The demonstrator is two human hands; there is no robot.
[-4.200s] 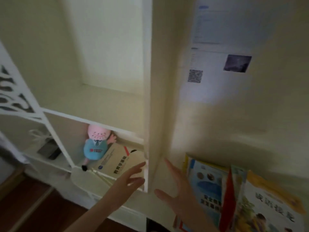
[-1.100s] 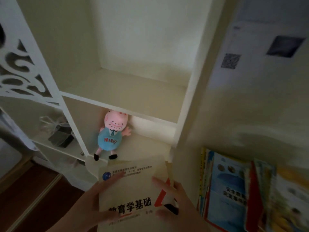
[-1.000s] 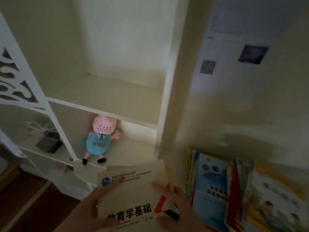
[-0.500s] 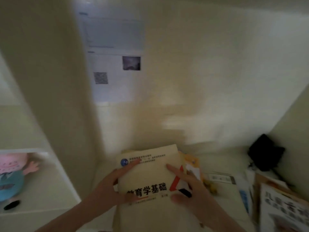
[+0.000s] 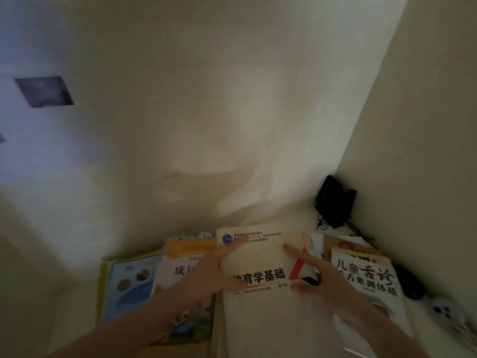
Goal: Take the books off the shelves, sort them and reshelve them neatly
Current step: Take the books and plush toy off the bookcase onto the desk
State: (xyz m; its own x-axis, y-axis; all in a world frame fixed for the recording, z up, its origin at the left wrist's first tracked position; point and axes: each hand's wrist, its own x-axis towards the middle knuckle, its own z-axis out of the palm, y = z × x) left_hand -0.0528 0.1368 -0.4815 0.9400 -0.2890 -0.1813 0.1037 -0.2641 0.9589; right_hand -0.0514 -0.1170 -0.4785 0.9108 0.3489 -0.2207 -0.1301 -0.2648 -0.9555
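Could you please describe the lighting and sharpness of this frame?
Head view: dim, warm light, with a bluish cast on the left wall. The title on the cream book is readable, while the left hand, right hand and frame edges look soft. The black object in the corner is too dark to identify.

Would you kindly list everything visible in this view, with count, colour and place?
cream book: one, cream, centre, under both hands
orange book: one, orange and white, left of it
blue book: one, blue, yellow-edged, far left
calligraphy book: one, pale, right
black object: one, black, back-right corner
picture: one, dark grey, wall, upper left
left hand: one, fingers straight on cream book
right hand: one, fingers straight on cream book
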